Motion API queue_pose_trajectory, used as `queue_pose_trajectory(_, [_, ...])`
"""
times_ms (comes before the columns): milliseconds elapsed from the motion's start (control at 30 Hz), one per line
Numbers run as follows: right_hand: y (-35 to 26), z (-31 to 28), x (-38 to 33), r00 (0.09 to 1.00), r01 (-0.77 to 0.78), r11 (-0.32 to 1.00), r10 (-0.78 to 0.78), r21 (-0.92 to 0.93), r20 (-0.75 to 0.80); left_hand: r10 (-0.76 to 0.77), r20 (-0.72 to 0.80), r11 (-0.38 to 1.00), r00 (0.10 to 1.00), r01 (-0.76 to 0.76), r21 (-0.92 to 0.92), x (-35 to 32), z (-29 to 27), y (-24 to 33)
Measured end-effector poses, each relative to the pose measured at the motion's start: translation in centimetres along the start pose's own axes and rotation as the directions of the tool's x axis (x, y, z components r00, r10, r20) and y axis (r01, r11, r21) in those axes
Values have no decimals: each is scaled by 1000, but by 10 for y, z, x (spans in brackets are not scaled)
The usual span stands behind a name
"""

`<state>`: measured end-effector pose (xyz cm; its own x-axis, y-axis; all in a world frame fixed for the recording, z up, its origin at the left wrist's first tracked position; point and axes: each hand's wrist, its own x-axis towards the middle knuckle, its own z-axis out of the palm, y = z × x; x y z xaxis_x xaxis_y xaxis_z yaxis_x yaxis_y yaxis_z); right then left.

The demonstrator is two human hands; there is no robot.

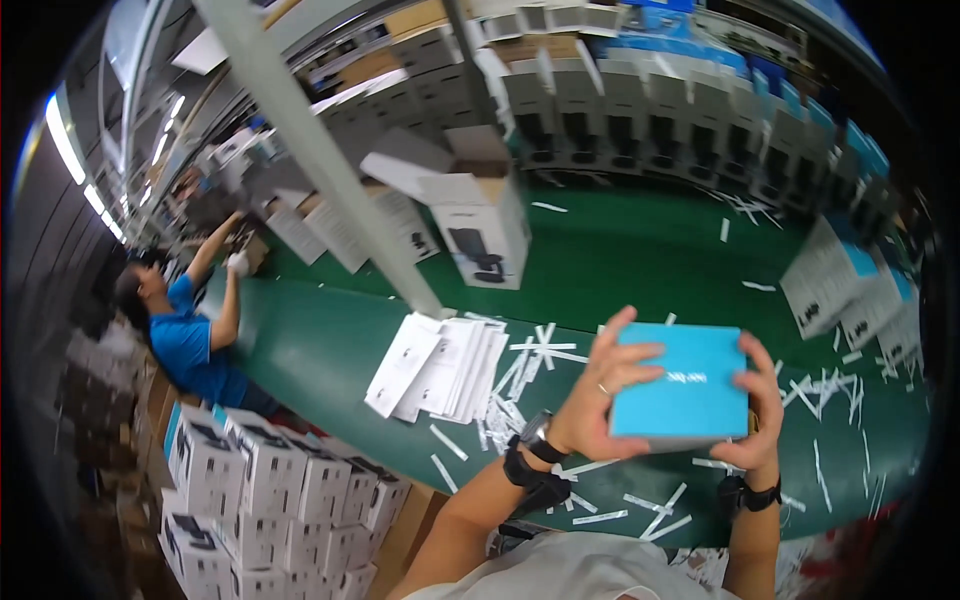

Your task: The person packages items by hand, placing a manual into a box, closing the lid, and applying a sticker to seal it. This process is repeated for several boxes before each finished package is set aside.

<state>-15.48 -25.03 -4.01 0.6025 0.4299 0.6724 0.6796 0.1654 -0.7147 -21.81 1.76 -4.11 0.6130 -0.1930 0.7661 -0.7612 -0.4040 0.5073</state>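
A box (680,390) with a bright blue top is held between my two hands above the near edge of the green table. My left hand (605,390) grips its left side, with fingers over the top face and a ring on one finger. On the opposite side my right hand (760,410) closes around the edge, thumb low and fingers at the upper corner. The blue face points up toward me; the underside is hidden. White paper strips (655,510) lie scattered on the table beneath and around my hands. Left of them is a stack of white leaflets (460,370).
An open white box (480,230) with a chair-like picture stands across the table, beside a slanted grey post (330,150). More boxes (830,275) stand at the right. Packed white boxes (260,480) are piled at lower left. A co-worker in a blue shirt (185,335) works farther left.
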Motion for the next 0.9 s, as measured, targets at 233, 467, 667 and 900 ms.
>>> queue_pose_trajectory(233, [51,-4,-10,961,-263,962,254,70,113,104,-76,994,992,-101,40,-8,-4,-12])
queue_pose_trajectory(467, [97,-44,63,956,-145,958,72,-247,-284,87,-220,874,972,31,484,66,-77,-47])
queue_pose_trajectory(667, [174,-120,100,806,-386,533,-201,-753,-556,-168,-179,296,969,223,929,125,-134,-118])
queue_pose_trajectory(900, [198,-116,103,746,-510,475,-169,-717,-644,-752,-235,-397,616,-140,907,164,-94,-199])
